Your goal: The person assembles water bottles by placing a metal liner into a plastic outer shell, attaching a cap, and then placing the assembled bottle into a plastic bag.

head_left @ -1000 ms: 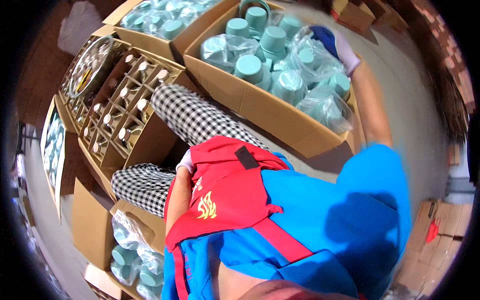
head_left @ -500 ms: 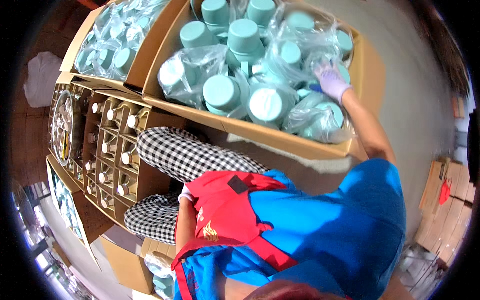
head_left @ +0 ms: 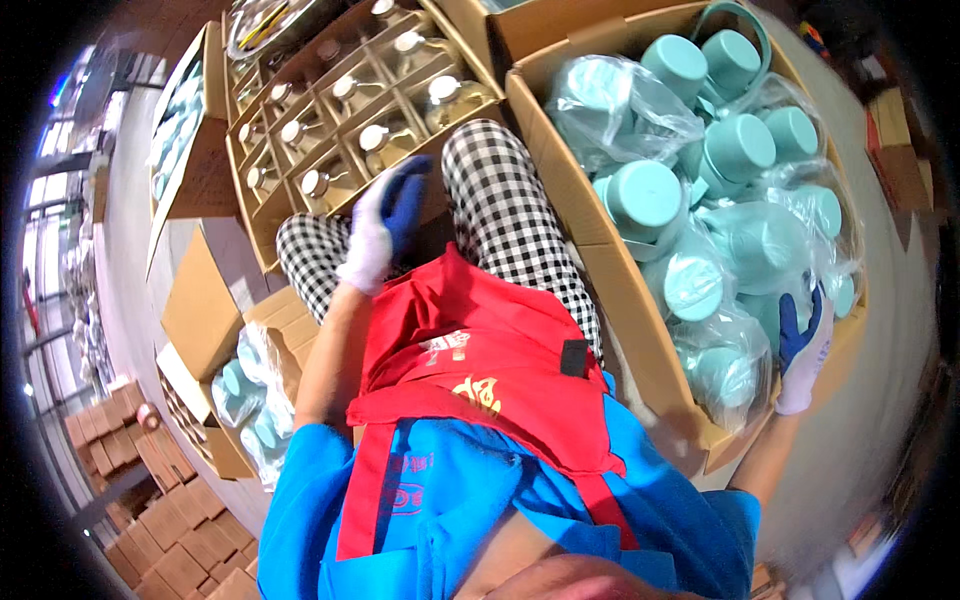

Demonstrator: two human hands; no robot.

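My left hand (head_left: 385,222), in a white glove with a blue palm, hovers between my knees and the divided carton (head_left: 312,222). Its fingers are stretched out with nothing in them. Glass bottles (head_left: 388,145) with white caps stand in that carton's compartments, just beyond my fingertips. At the right, my right hand (head_left: 803,350), gloved alike, reaches in at the near right side of a large cardboard box (head_left: 590,265). Its fingers are spread beside turquoise cups (head_left: 740,148), several wrapped in clear plastic bags (head_left: 735,375). Whether its fingertips touch a bag I cannot tell.
My knees in checked trousers (head_left: 520,215) fit between the two boxes. At the left stand an open carton (head_left: 205,300) with bagged turquoise things and another tall carton (head_left: 200,180). A round tray (head_left: 262,25) rests on the divided carton's far end. Stacked brown boxes (head_left: 170,520) lie farther off.
The view has turned, shifting the cup box to the right. My left hand has lifted from my lap toward the bottles. My right hand has drawn nearer to me along the box's right side.
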